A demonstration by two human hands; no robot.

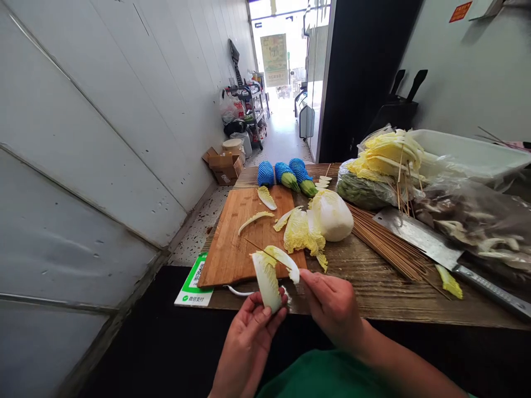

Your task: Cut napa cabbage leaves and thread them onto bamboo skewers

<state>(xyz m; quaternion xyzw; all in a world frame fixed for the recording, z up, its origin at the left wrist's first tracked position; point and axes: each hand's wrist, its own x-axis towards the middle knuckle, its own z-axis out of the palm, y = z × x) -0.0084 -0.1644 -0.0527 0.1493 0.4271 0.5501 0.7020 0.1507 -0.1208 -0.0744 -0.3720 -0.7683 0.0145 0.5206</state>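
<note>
My left hand [257, 326] is closed on the lower end of a napa cabbage leaf [267, 279], thumb in front. Between the fingers of my right hand [334, 301] is the near end of a thin wooden skewer [253, 243]. The skewer runs left through a second, curved cabbage leaf [286, 257] and across the top of the leaf in my left hand. Behind both hands lies a wooden cutting board [226, 249] with loose leaf pieces [255, 220] on it. A cabbage head [332, 215] with yellow leaves rests at the board's right edge.
A cleaver [423, 237] lies across a bundle of skewers [381, 243] on the right. Beyond are bagged mushrooms [481, 226], skewered cabbage leaves [390, 152] and a white tray [468, 149]. Net-wrapped vegetables [286, 176] line the far edge. A green payment card [193, 293] sits front left.
</note>
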